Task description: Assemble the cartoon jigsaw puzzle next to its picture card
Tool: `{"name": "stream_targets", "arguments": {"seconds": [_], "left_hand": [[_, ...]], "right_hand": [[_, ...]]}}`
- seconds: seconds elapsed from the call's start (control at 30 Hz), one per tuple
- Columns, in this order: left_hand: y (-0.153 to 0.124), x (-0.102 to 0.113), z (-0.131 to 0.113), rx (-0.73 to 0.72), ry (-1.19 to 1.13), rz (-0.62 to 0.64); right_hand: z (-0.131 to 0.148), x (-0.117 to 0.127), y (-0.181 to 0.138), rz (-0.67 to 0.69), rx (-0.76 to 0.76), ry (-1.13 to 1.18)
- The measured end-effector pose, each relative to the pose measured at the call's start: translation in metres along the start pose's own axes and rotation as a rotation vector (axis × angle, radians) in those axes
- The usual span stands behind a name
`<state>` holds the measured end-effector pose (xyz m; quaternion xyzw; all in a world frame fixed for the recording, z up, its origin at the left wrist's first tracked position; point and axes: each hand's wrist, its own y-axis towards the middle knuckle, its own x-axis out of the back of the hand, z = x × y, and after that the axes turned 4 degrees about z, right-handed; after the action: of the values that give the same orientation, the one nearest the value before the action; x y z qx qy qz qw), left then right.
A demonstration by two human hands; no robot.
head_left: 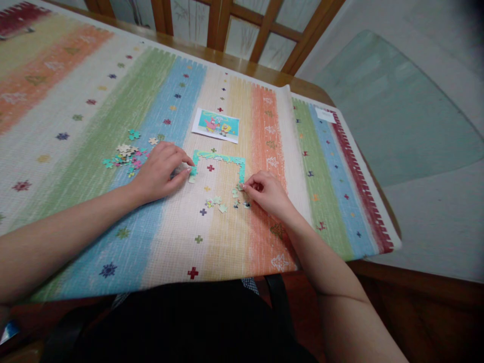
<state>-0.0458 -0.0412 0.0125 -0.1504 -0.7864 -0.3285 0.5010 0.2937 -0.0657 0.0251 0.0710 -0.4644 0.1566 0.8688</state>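
A partly joined jigsaw border lies on the striped tablecloth, with a top row and two sides. At its left side, the thumb and index finger of my left hand close on a teal jigsaw piece. My right hand pinches a pale green jigsaw piece at the lower end of the right side; the fingertips partly cover it. Several loose pieces are scattered just below the border. Behind my left hand sits a pile of mixed pieces, partly overlapped by the hand.
Above the border lies a printed reference picture with cartoon figures. A small white paper rests near the table's right end. The striped tablecloth covers the table. A glass-paned wooden door and a pale wall stand beyond.
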Motion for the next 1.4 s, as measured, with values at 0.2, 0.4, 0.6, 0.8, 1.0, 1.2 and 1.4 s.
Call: {"name": "stream_targets", "arguments": {"seconds": [0.2,0.4,0.6,0.8,1.0,1.2,1.4], "left_hand": [[0.0,0.0,0.0,0.004,0.014,0.014],[0.0,0.001,0.0,0.025,0.008,0.034],[0.001,0.003,-0.002,0.027,0.004,0.037],[0.001,0.003,-0.002,0.025,-0.02,0.039],[0.001,0.002,-0.002,0.044,-0.033,0.051],[0.001,0.003,-0.002,0.032,-0.037,0.048],[0.001,0.002,-0.001,0.022,-0.041,0.04]], "right_hand": [[0.0,0.0,-0.003,-0.021,0.021,-0.181],[0.0,0.013,-0.005,-0.038,0.086,-0.167],[0.001,0.017,-0.009,0.05,0.244,-0.236],[0.002,0.01,-0.008,0.02,0.245,-0.391],[0.001,0.01,-0.007,0.058,0.236,-0.382],[-0.002,0.01,-0.004,0.092,0.242,-0.35],[-0.003,0.011,-0.003,0.074,0.243,-0.334]]}}
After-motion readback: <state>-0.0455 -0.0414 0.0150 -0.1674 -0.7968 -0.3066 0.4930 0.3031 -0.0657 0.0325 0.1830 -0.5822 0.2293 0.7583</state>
